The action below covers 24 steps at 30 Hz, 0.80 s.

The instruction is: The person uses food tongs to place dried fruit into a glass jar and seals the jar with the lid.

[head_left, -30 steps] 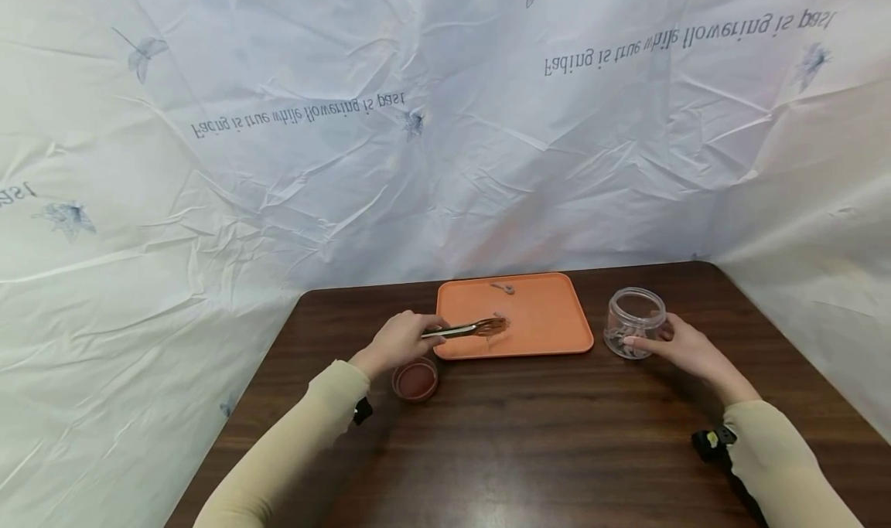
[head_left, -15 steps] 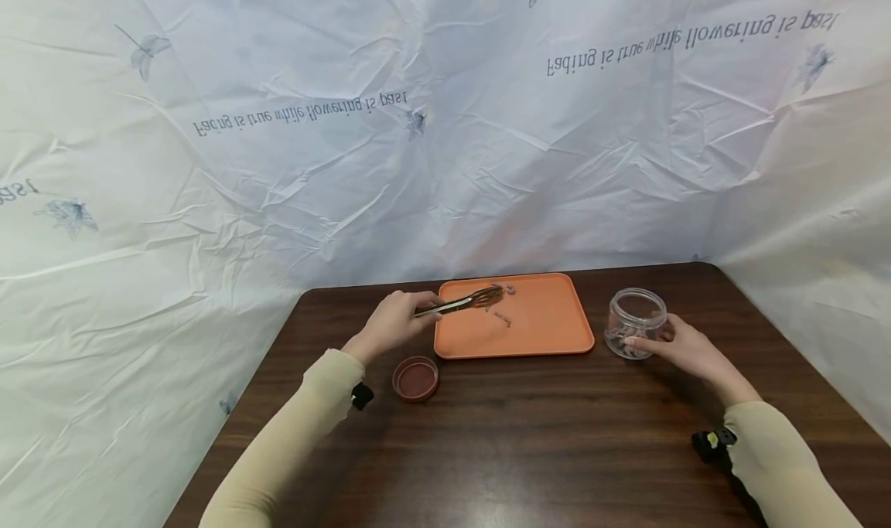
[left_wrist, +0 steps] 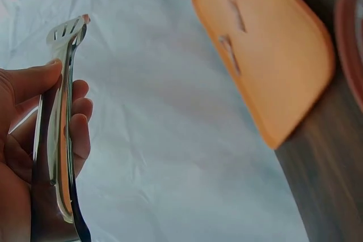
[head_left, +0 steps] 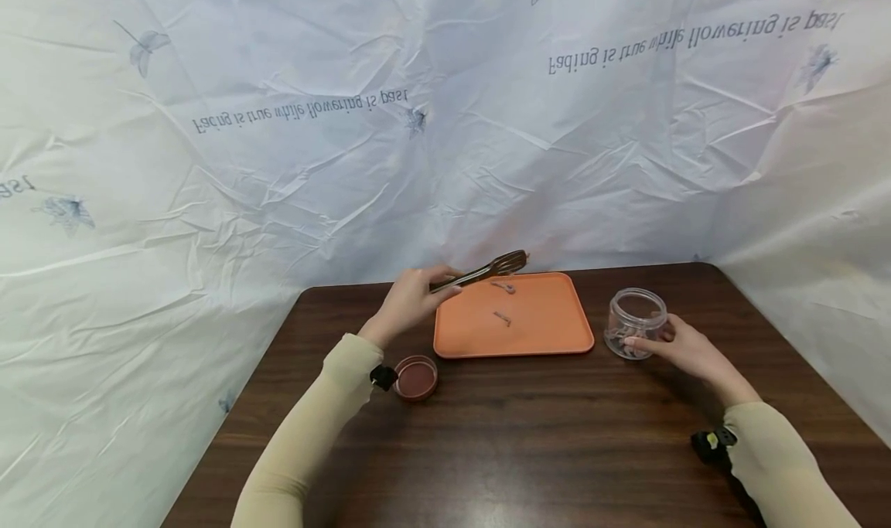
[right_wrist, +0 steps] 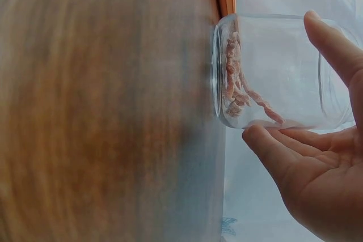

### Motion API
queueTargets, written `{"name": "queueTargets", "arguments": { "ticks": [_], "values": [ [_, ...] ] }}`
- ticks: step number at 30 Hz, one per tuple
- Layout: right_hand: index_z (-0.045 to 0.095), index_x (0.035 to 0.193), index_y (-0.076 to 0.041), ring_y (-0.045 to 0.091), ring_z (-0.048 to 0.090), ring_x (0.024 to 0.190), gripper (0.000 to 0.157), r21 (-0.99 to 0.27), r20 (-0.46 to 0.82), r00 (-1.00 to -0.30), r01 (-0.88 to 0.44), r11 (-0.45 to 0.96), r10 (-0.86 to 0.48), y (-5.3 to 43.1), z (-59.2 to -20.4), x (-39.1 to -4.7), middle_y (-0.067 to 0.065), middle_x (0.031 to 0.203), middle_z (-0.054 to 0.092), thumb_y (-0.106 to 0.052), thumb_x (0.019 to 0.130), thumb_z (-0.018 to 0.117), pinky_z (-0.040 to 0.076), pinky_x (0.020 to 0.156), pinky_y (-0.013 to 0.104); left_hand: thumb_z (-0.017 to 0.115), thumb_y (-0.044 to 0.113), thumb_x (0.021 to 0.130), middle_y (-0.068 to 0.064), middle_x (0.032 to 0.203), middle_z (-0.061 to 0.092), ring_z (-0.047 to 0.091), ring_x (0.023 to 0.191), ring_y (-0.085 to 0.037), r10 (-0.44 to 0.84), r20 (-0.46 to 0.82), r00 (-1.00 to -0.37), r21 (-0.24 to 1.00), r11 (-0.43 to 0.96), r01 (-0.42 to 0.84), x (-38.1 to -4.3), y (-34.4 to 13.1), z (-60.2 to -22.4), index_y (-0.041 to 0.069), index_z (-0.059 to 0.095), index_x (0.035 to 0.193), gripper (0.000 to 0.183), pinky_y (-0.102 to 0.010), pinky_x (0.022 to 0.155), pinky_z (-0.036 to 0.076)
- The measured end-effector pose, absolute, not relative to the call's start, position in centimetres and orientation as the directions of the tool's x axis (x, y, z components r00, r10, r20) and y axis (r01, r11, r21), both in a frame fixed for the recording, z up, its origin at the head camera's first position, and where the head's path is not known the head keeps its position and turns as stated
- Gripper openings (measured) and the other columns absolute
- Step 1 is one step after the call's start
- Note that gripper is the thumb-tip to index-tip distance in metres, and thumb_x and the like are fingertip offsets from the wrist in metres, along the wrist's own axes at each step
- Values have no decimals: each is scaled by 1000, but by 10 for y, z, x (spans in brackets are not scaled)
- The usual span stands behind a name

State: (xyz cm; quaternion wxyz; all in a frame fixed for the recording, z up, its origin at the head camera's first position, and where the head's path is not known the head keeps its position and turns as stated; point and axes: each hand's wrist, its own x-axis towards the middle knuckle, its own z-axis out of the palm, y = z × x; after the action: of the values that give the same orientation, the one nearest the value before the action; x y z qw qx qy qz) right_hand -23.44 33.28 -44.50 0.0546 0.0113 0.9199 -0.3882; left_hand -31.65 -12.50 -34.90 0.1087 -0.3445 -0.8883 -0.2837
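Note:
My left hand (head_left: pixel 411 300) grips a pair of metal tongs (head_left: pixel 473 275), raised over the far left part of an orange tray (head_left: pixel 550 323). The tongs are pressed nearly together, and a small reddish-brown bit (left_wrist: pixel 86 18) shows at their slotted tips. Two thin pinkish-brown strips lie on the tray, a near strip (head_left: pixel 503 318) and a far strip (head_left: pixel 504 287). My right hand (head_left: pixel 696 354) holds a clear open jar (head_left: pixel 635 311) upright on the table, thumb on one side and fingers on the other. Several similar dried strips (right_wrist: pixel 233 75) lie at the jar's bottom.
A reddish-brown round lid (head_left: pixel 416 379) lies on the dark wooden table (head_left: pixel 515 443), by the tray's near left corner. White printed sheeting (head_left: pixel 348 188) hangs behind the table and at both sides.
My left hand has lifted the tongs from low over the tray, up and toward the back, with a small bit at the tips. My right hand and the jar have stayed put.

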Motion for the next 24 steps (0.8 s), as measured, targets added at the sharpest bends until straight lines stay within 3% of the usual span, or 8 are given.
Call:
{"name": "queueTargets", "arguments": {
  "ticks": [3,7,9,16,19,22,24],
  "values": [
    [17,151,16,62,30,133,105,-708,-115,-993,70,703,-17,333,-445,-234,48,147,25,-57,93,65,39,97,69,67,30,99,3,121,72,72,89,-15,559,400,-726,430,586,687,-317,-115,-344,22,71,126,28,-37,80,56],
    [14,152,17,63,31,133,108,-703,-121,-993,76,707,-14,333,-445,-234,48,147,25,-58,93,65,39,96,69,66,32,100,3,119,72,67,69,-14,575,418,-703,418,565,711,-318,-102,-338,21,70,128,30,-36,73,54],
    [14,152,17,63,30,133,108,-704,-120,-993,74,707,-16,333,-445,-234,48,147,24,-58,93,65,39,96,69,66,34,100,2,120,72,70,79,-10,580,433,-690,410,555,724,-320,-94,-335,22,70,128,31,-35,77,55],
    [15,152,15,62,32,133,106,-712,-113,-993,68,699,-19,332,-445,-234,46,148,27,-57,94,65,40,96,69,65,34,100,-3,120,73,70,70,-13,599,463,-653,409,510,757,-324,-64,-324,19,70,129,33,-31,71,52],
    [14,153,15,61,32,133,106,-713,-119,-993,74,697,-16,332,-445,-234,45,148,27,-57,94,65,40,96,69,65,34,100,-2,121,72,71,83,-8,617,469,-631,406,484,775,-323,-50,-320,18,70,129,33,-28,76,53],
    [14,153,15,61,33,133,106,-714,-118,-993,75,696,-13,332,-445,-235,45,148,28,-57,94,65,40,96,68,64,34,101,-1,123,71,68,78,-5,635,473,-611,412,453,790,-322,-35,-316,18,69,130,33,-27,79,52],
    [14,153,15,61,32,133,106,-715,-116,-993,75,695,-12,332,-445,-235,45,148,28,-56,94,65,40,96,69,63,35,101,0,123,71,65,66,-3,642,475,-602,419,437,796,-321,-26,-313,18,69,130,34,-25,76,52]
  ]
}}
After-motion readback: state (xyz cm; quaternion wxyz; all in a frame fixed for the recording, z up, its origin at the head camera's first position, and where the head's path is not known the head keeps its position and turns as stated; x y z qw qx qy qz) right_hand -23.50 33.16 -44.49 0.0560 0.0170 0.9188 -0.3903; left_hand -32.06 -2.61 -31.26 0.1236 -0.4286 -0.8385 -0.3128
